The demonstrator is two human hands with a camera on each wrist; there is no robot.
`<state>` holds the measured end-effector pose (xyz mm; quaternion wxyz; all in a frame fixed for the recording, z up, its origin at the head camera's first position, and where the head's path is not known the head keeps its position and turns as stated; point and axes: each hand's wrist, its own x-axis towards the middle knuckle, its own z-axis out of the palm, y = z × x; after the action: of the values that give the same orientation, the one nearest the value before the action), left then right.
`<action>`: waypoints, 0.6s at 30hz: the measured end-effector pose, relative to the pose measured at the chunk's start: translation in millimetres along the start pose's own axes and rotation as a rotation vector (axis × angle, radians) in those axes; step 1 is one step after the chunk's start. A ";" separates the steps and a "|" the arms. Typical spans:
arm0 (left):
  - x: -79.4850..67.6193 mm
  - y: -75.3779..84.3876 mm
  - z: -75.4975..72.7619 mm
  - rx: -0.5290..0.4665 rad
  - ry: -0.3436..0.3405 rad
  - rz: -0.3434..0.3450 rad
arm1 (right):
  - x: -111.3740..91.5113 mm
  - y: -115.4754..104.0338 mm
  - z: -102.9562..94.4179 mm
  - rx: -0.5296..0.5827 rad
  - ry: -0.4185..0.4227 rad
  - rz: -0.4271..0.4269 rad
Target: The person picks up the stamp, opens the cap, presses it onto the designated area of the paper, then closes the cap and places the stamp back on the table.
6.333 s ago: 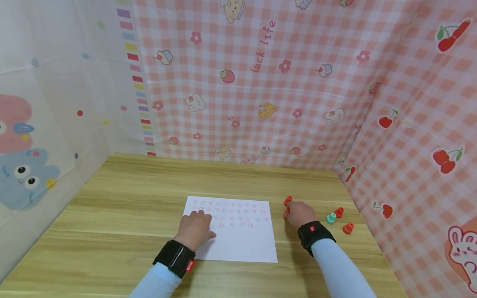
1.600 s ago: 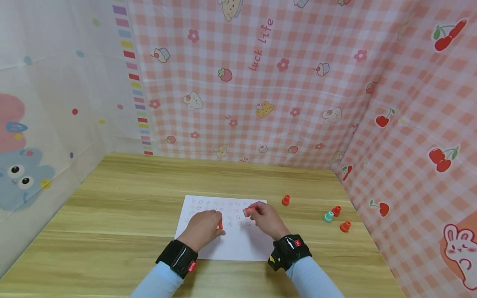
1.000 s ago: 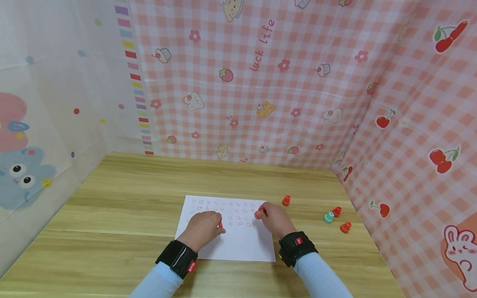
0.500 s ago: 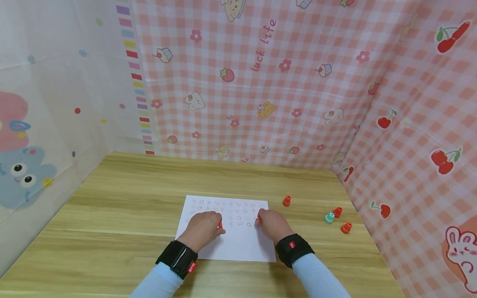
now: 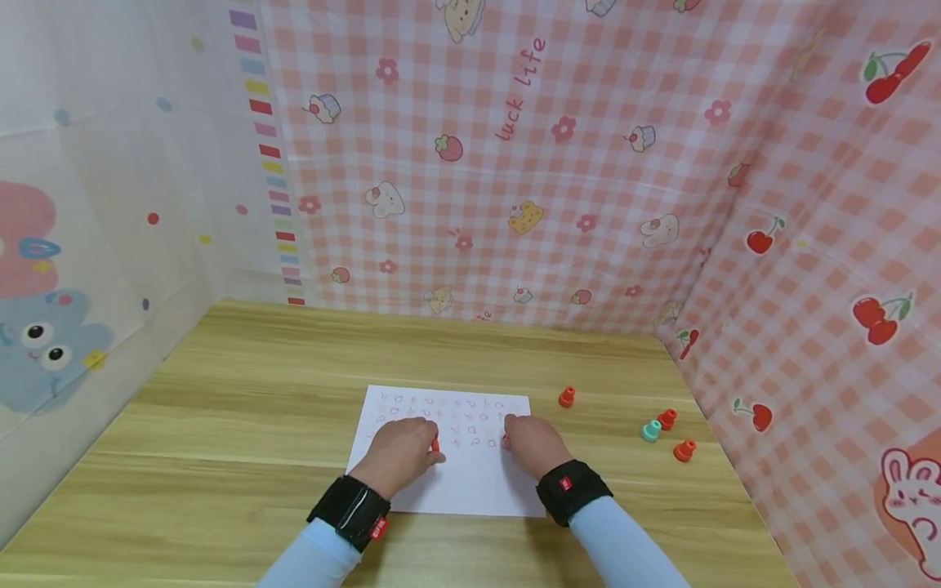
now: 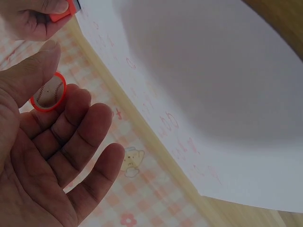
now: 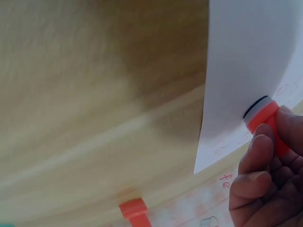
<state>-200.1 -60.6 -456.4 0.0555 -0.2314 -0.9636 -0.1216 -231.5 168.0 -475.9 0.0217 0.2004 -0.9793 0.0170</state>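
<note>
A sheet of white paper (image 5: 466, 490) with rows of small pinkish-red printed marks lies on the wooden table. Over its left part, my left hand (image 5: 397, 453) pinches a red toy stamp (image 6: 49, 92) between thumb and fingers. The left wrist view shows the stamp's round face, with a baseball picture inside a red rim. My right hand (image 5: 540, 445) is at the paper's right side. It pinches a second red stamp (image 7: 266, 117) by its handle, the pale, dark-edged base close over the sheet. In the head view, the fingers mostly hide this stamp.
To the right of the paper stands a red stamp (image 5: 567, 398). Farther right are a teal stamp (image 5: 651, 431), a red stamp (image 5: 667, 420) behind it and an orange-red stamp (image 5: 685, 451). Fabric curtains (image 5: 470, 180) enclose the back and sides.
My right hand has gone from the standing stamps to the paper with a red stamp, then shifted right and down along it. A red stamp now shows in my left hand.
</note>
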 end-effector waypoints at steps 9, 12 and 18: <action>-0.7 -1.4 0.4 -0.001 -0.003 -0.003 | 1.6 2.6 0.7 0.015 -0.052 -0.019; -0.9 -2.1 0.4 -0.001 -0.004 -0.007 | 0.6 3.5 1.2 0.004 -0.040 -0.041; -1.2 -3.9 1.0 -0.006 0.004 -0.001 | 3.3 4.4 1.7 -0.016 -0.054 -0.101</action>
<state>-200.9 -64.2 -458.4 0.0566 -0.2308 -0.9633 -0.1249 -236.3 170.7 -477.6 -0.0023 0.2496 -0.9683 0.0027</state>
